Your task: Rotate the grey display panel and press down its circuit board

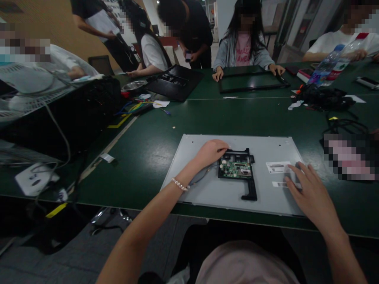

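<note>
A grey flat display panel [269, 144] lies back side up on the table before me. On its middle sits a black plastic bracket [252, 189] carrying a green circuit board [233, 169]. My left hand [213, 150] is closed at the bracket's upper left corner; what its fingertips pinch is too small to tell. A thin grey cable [201, 175] runs from beside the board under my left wrist. My right hand [314, 193] is open, fingers apart, over the panel's right edge, near two white labels [278, 167].
Across the table a person's hands [218, 74] hold a black frame [251, 87]. Plastic bottles [325, 67] and a heap of black cables [324, 96] stand at the right. At the left are a dark monitor [74, 114], loose wires [137, 106] and a white box [35, 179].
</note>
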Tool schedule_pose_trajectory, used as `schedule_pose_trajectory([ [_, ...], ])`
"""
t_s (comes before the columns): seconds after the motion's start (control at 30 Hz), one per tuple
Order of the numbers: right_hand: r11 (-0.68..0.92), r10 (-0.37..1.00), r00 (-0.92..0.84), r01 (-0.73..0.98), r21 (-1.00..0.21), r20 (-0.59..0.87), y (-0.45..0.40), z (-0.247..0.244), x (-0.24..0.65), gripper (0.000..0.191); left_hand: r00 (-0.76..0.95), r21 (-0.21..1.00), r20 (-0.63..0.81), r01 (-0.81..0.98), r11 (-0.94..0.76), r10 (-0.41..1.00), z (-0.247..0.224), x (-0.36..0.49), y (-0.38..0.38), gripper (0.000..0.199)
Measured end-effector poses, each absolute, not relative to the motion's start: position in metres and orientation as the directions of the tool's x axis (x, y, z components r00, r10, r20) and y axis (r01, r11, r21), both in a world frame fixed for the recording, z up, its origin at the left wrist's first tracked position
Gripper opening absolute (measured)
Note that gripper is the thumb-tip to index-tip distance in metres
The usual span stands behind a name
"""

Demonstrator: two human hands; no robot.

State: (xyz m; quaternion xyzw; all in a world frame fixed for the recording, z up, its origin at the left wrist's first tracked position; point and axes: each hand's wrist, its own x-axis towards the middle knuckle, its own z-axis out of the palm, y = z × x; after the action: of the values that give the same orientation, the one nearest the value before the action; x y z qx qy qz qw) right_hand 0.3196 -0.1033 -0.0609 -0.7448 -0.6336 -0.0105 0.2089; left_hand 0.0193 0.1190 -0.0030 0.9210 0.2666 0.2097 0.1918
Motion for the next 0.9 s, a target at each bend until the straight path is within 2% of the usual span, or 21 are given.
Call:
schedule_pose_trajectory([
  [0.2, -0.108, 0.939, 0.192, 0.953, -0.284, 0.287, -0.1017, -0.0653, 0.3201, 0.058, 0.798, 0.335, 0.330, 0.400, -0.853, 0.504, -0.0051, 0.0169, 0.1211, 0.025],
  [0.37, -0.102, 0.942, 0.181, 0.956, -0.274, 0.282, -0.1000, -0.0677, 0.3197, 0.057, 0.832, 0.235, 0.306, 0.405, -0.884, 0.462, -0.0032, 0.0147, 0.1216, 0.024],
  [0.9, -0.112, 0.943, 0.190, 0.954, -0.278, 0.273, -0.0986, -0.0677, 0.3161, 0.059, 0.837, 0.109, 0.280, 0.458, -0.882, 0.469, -0.0011, 0.0122, 0.1174, 0.031],
])
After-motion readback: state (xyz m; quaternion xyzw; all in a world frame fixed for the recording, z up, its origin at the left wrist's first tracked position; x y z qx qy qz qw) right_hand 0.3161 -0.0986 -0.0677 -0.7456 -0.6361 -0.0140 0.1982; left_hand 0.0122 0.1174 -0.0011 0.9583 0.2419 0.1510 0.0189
